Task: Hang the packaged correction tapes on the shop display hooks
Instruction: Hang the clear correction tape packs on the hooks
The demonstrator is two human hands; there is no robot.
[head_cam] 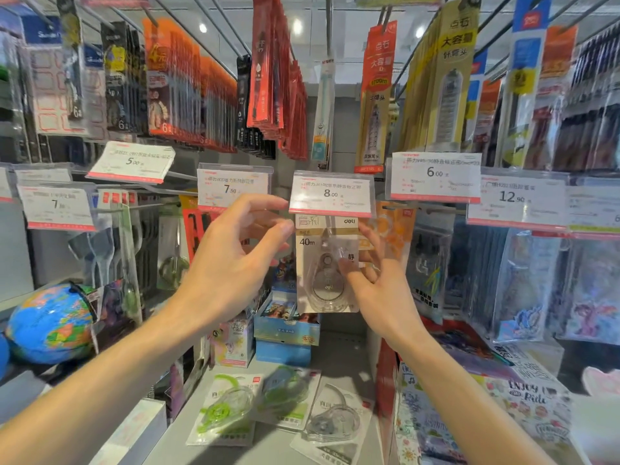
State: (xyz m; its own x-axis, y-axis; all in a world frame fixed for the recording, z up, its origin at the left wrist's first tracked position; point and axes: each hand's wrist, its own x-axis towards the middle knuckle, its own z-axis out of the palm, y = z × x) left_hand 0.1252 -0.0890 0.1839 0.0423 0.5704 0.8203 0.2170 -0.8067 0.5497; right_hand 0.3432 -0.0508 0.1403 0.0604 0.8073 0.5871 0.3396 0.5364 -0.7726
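Note:
A packaged correction tape (pixel 323 280), a grey dispenser on a card marked 40m, hangs just under the 8.00 price tag (pixel 331 193); the hook itself is hidden behind the tag. My right hand (pixel 382 290) pinches the package's right edge, thumb on the front and fingers behind. My left hand (pixel 231 260) is held beside the upper left of the package with its fingers loosely spread, the thumb tip at the card's top left corner. On the shelf below lie three more packaged tapes: a green one (pixel 223 411), a blurred green one (pixel 285 396) and a grey one (pixel 335 424).
Rows of hooks with pens and refills hang overhead, and price tags jut out at hand height on both sides. An orange package (pixel 394 229) hangs right of the tape. A globe (pixel 50 325) sits at lower left, card boxes (pixel 285 327) stand behind the shelf, and notebooks (pixel 523 407) lie at right.

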